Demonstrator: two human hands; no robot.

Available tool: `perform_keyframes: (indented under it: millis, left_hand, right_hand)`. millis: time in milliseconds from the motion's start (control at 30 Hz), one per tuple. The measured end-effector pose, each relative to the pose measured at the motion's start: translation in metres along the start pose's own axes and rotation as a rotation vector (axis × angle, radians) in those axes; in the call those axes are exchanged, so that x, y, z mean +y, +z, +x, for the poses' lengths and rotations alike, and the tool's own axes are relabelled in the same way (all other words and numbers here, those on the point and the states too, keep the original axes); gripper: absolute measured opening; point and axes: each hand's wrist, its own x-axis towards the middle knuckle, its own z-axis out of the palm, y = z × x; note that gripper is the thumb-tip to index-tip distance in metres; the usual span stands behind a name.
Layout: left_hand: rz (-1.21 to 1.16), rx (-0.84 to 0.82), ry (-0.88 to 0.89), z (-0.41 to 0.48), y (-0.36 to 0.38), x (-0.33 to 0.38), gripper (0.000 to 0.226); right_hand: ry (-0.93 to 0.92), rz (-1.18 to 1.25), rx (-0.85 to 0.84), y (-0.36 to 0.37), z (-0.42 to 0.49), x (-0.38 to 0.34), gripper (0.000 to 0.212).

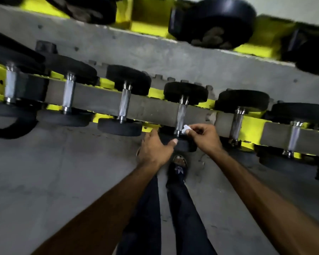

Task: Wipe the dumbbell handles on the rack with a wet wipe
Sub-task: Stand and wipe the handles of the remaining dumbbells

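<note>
A yellow rack (156, 92) carries a row of black dumbbells with chrome handles across the view. My right hand (203, 137) pinches a small white wet wipe (186, 128) against the lower end of the chrome handle (180, 116) of the middle dumbbell. My left hand (155, 149) grips the near black head (182, 144) of that same dumbbell, thumb across its top. Neighbouring handles stand to the left (124, 103) and right (237, 124).
A second yellow rack tier (145, 28) with larger black dumbbells (213, 21) runs along the top. Grey concrete floor (44, 181) lies below. My legs and a sandalled foot (179, 168) stand right under the rack's front edge.
</note>
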Motion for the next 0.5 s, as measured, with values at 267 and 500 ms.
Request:
perform_keyframes:
  millis: [267, 500]
  left_hand:
    - [0.133, -0.056, -0.062, 0.006, 0.03, -0.008, 0.118]
    - [0.094, -0.03, -0.067, 0.008, 0.024, -0.006, 0.117]
  right_hand:
    - [-0.589, -0.501, -0.255, -0.002, 0.038, 0.017, 0.015]
    - [-0.65, -1.388, -0.503, 0.045, 0.053, -0.061, 0.018]
